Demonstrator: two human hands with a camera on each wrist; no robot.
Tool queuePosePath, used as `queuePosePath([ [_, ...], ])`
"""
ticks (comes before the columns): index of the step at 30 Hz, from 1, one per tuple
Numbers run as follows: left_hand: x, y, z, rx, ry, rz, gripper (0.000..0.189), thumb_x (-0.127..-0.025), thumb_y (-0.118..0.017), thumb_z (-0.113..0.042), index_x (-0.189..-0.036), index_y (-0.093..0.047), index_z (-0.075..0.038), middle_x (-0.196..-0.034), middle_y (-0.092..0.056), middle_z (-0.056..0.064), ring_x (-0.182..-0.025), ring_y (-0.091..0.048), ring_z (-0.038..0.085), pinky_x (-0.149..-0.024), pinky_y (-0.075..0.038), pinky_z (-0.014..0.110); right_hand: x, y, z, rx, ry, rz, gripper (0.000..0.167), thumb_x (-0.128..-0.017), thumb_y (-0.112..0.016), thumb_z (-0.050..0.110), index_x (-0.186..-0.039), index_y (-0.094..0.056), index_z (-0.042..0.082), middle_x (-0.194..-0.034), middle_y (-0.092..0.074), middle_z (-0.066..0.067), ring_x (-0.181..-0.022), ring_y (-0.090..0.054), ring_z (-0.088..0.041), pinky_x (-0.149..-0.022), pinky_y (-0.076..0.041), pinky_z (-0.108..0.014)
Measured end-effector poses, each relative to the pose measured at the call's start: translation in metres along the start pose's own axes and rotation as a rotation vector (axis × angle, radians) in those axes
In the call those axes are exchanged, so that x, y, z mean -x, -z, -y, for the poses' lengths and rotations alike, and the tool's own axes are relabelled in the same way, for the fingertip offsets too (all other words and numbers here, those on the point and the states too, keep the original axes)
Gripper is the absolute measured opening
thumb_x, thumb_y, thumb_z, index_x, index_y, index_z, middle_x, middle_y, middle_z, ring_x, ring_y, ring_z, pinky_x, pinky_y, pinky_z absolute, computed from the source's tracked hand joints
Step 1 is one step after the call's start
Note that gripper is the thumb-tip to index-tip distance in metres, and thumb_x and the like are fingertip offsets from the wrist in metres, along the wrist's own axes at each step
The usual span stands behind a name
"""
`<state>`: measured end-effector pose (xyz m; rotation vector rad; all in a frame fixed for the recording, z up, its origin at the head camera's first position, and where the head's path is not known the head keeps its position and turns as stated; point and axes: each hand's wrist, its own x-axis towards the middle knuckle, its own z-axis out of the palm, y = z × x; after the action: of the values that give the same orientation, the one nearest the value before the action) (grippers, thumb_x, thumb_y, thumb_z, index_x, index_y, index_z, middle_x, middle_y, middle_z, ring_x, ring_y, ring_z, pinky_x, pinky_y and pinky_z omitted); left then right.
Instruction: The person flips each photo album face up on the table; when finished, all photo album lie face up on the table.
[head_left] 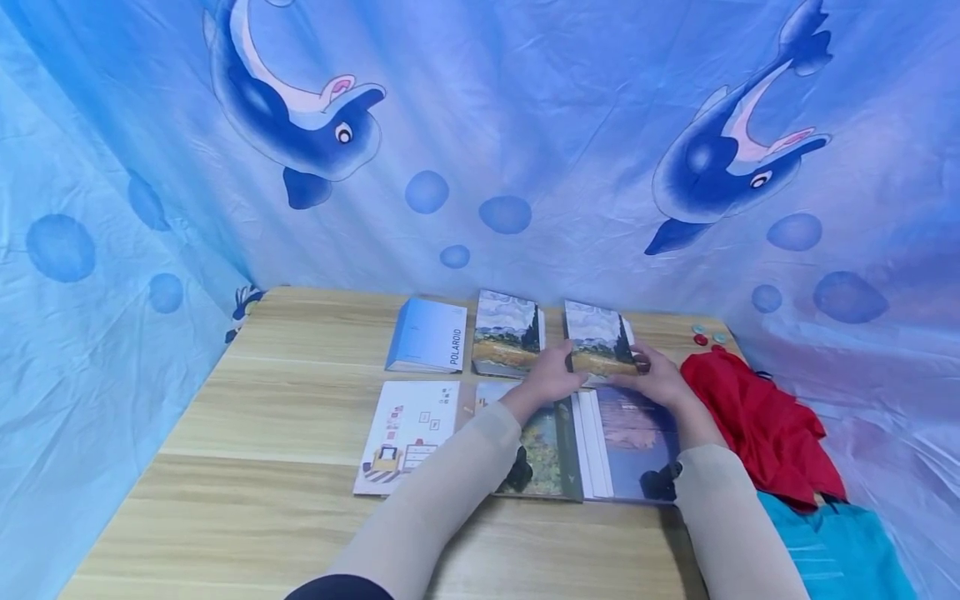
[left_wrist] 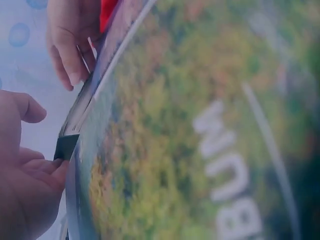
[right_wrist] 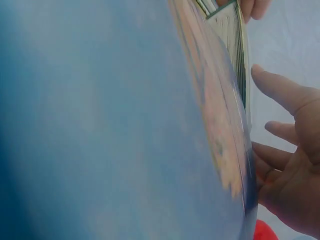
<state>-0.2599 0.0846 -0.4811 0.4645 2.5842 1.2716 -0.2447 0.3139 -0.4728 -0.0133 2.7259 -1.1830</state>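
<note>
A small album with a cypress landscape cover (head_left: 595, 327) lies at the back right of the table. My left hand (head_left: 553, 377) is at its left side, fingertips touching the dark green spine in the left wrist view, thumb lifted away. Along its right and near edges, my right hand (head_left: 657, 377) has its fingers loosely spread. Under my forearms lie an album with a yellow-green painted cover (head_left: 553, 450) and a purple-blue album (head_left: 637, 429). Large in the left wrist view, the painted cover (left_wrist: 165, 125) shows white letters. A blurred blue cover (right_wrist: 110, 120) fills most of the right wrist view.
A matching landscape album (head_left: 504, 329) and a blue POLAROID album (head_left: 431, 333) stand in the back row. A white illustrated album (head_left: 408, 433) lies front left. Red cloth (head_left: 757, 417), teal cloth (head_left: 832, 542) and several small discs (head_left: 701, 339) sit at the right edge.
</note>
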Motion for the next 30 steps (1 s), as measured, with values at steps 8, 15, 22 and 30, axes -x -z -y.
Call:
queuePosePath([
  [8,0.006,0.010,0.002,-0.021,-0.028,0.058,0.073,-0.099,-0.059,-0.033,-0.160,-0.027,-0.009,-0.164,-0.032,0.007,-0.136,-0.050,0.028,-0.114,-0.040,0.035,0.001,0.002,0.002,0.035,-0.016,0.005,0.094,-0.091,-0.072,0.051,-0.158,-0.029,0.002,-0.151,-0.040,-0.034,-0.138,-0.039,-0.050,-0.109,-0.038,-0.064],
  [15,0.009,0.026,0.007,-0.053,-0.063,0.044,0.078,-0.099,-0.064,-0.035,-0.160,-0.025,-0.006,-0.163,-0.031,0.011,-0.147,-0.036,0.026,-0.121,-0.029,0.037,0.007,0.005,0.009,0.073,0.000,-0.031,0.093,-0.093,-0.068,0.052,-0.158,-0.027,0.000,-0.155,-0.034,-0.032,-0.141,-0.035,-0.051,-0.111,-0.035,-0.066],
  [22,0.023,0.050,0.007,-0.207,-0.179,0.073,0.076,-0.100,-0.062,-0.037,-0.161,-0.026,-0.009,-0.166,-0.026,0.011,-0.152,-0.025,0.026,-0.124,-0.020,0.040,0.016,0.002,0.020,0.110,0.113,-0.059,0.080,-0.100,-0.063,0.043,-0.156,-0.029,-0.002,-0.155,-0.035,-0.032,-0.140,-0.035,-0.052,-0.110,-0.035,-0.068],
  [30,0.047,0.079,0.023,-0.319,-0.210,0.083,0.068,-0.102,-0.060,-0.035,-0.159,-0.032,-0.012,-0.167,-0.023,0.012,-0.153,-0.022,0.027,-0.122,-0.029,0.047,0.031,-0.014,0.041,0.093,0.288,-0.118,0.070,-0.100,-0.066,0.028,-0.152,-0.035,-0.006,-0.149,-0.043,-0.033,-0.138,-0.040,-0.049,-0.110,-0.037,-0.065],
])
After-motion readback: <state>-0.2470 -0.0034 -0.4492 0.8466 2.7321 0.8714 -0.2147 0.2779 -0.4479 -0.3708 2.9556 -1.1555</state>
